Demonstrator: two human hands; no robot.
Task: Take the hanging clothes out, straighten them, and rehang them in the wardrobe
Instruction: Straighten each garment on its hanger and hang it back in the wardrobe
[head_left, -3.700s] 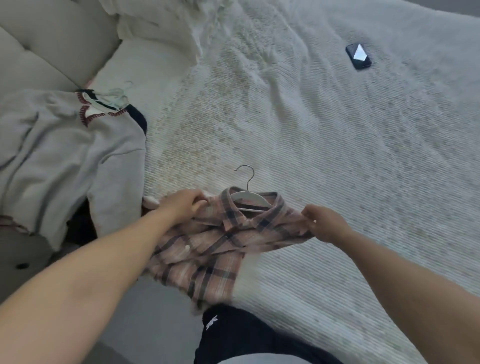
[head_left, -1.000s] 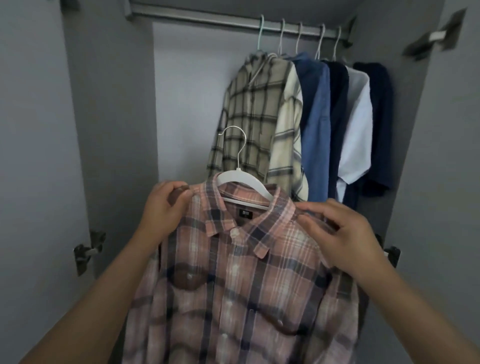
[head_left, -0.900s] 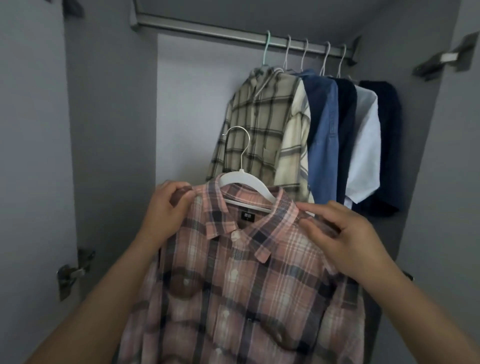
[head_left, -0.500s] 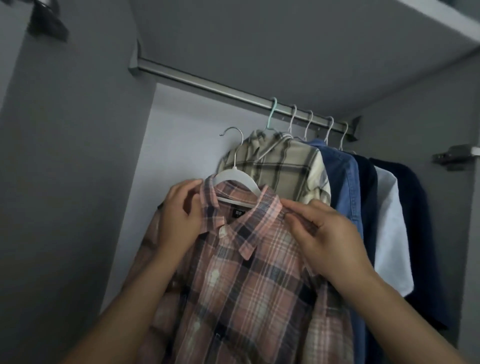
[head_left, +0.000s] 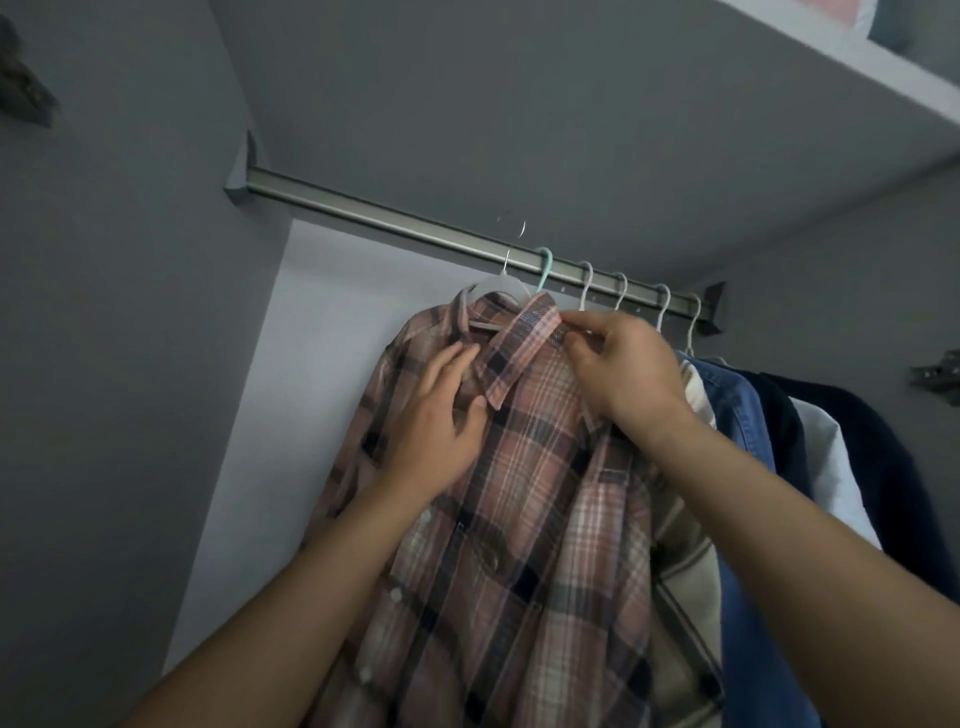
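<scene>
A pink plaid shirt (head_left: 524, 519) hangs on a white hanger (head_left: 491, 288) inside the wardrobe. The hanger's thin metal hook (head_left: 513, 244) is up at the steel rail (head_left: 363, 210), just left of a mint hanger hook (head_left: 544, 265); it is blurred, so I cannot tell whether it sits on the rail. My left hand (head_left: 436, 421) rests on the shirt's front below the collar with relaxed fingers. My right hand (head_left: 621, 366) pinches the right side of the collar.
Right of the pink shirt hang a beige plaid shirt (head_left: 688, 597), a blue denim shirt (head_left: 740, 415), a dark one, a white one (head_left: 836, 467) and a navy one (head_left: 878, 441). The rail's left stretch is bare. A shelf (head_left: 779, 73) runs overhead.
I carried the shirt from the bed to the wardrobe and lifted it, so the hook rose to the rail. My left hand let go of the shoulder and now lies on the front.
</scene>
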